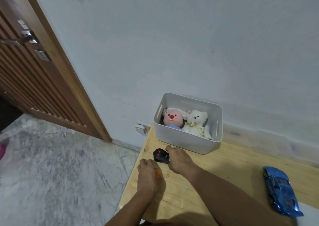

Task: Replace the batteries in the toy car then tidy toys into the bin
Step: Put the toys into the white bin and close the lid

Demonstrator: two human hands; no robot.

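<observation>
My right hand (179,160) grips a black remote control (160,155) with two red buttons, held just above the wooden table (215,177) near its left corner. Beside it, my left hand (146,172) rests on the table edge with its fingers curled round a small orange-handled tool (157,172), mostly hidden under the hand. The blue toy car (279,191) lies on the table at the right, apart from both hands. Behind the hands, the white bin (188,139) stands against the wall and holds a pink plush (173,118) and a white teddy bear (196,122).
The table's left edge drops off to a grey marble floor (60,165). A brown slatted door (31,73) stands open at the left. A wall socket with a white plug (140,129) sits low on the wall beside the bin.
</observation>
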